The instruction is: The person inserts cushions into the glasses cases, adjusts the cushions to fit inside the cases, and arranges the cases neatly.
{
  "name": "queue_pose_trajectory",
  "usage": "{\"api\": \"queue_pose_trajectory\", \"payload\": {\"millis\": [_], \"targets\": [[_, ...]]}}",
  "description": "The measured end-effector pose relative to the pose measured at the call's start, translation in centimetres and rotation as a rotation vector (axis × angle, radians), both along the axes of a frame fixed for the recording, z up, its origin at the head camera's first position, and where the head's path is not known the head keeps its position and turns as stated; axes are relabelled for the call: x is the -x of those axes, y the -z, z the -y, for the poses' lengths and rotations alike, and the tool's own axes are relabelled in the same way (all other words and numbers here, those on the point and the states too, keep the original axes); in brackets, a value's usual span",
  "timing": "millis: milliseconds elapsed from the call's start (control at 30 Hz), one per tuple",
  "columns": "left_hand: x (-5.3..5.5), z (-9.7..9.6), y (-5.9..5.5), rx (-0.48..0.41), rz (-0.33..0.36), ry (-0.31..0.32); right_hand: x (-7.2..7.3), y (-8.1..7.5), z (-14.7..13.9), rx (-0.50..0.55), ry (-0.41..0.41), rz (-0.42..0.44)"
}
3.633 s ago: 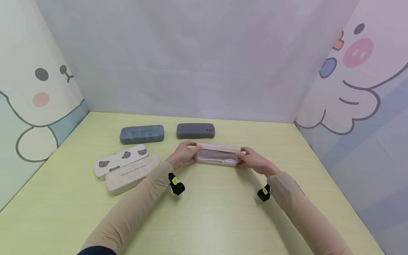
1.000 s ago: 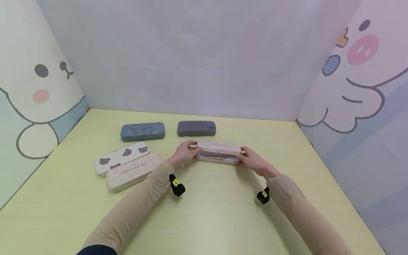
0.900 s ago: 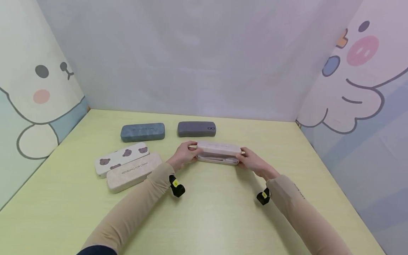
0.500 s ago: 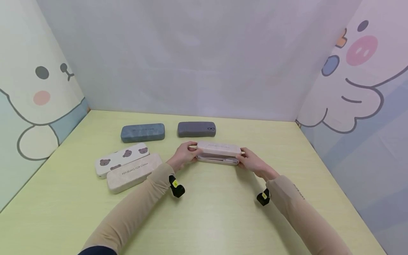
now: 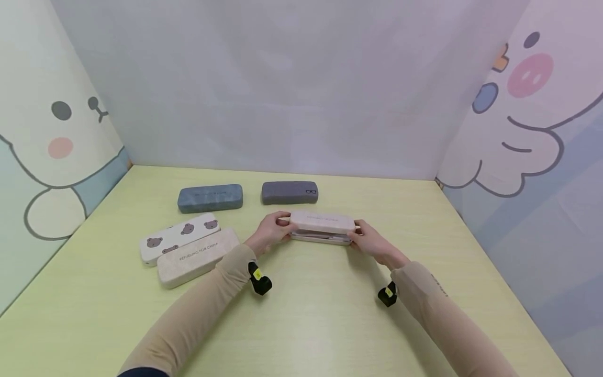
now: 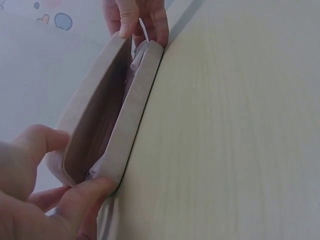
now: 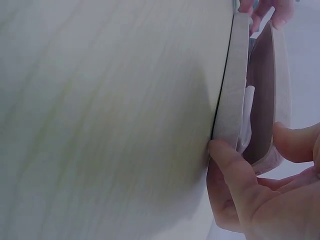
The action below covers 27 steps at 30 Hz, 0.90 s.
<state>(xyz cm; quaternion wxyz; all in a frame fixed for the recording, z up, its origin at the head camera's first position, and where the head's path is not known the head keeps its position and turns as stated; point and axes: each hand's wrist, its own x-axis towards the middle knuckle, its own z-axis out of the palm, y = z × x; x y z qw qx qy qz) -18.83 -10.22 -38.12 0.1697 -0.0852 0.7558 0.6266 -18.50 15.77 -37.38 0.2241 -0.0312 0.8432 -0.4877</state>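
Note:
A pale pink-beige glasses case (image 5: 322,222) stands on the table in the head view, its lid partly raised with a narrow gap at the front. My left hand (image 5: 271,232) grips its left end, and my right hand (image 5: 373,242) grips the right end. In the left wrist view the left thumb (image 6: 55,139) is on the lid edge while other fingers hold the base. The right wrist view has the right thumb (image 7: 296,142) likewise on the lid and a finger at the base. Some white cloth (image 7: 246,117) lies inside; the rest of the contents is hidden.
Behind stand a blue glasses case (image 5: 210,198) and a dark grey one (image 5: 289,193). To the left, a white bear-print case (image 5: 176,238) touches a beige lettered case (image 5: 198,259). All rest on the yellow-green table (image 5: 325,314), enclosed by printed curtains (image 5: 292,94).
The lid of the pink-beige case has come down, so the gap has narrowed and its lettered top now shows. Both hands keep their grip at the ends.

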Motion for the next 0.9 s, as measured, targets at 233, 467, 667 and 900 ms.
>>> {"api": "queue_pose_trajectory", "payload": {"millis": [233, 467, 667, 900], "targets": [[0.04, -0.01, 0.43, -0.012, 0.000, -0.015, -0.27, 0.08, 0.28, -0.010, 0.021, 0.010], [-0.08, -0.04, 0.53, -0.015, -0.015, -0.023, -0.26, 0.42, 0.41, -0.027, 0.033, -0.013], [-0.42, 0.00, 0.65, -0.029, -0.031, -0.026, -0.41, 0.77, 0.45, -0.060, 0.025, -0.051], [-0.66, -0.03, 0.95, -0.023, -0.064, -0.038, -0.61, 0.84, 0.61, -0.117, 0.022, -0.092]]}}
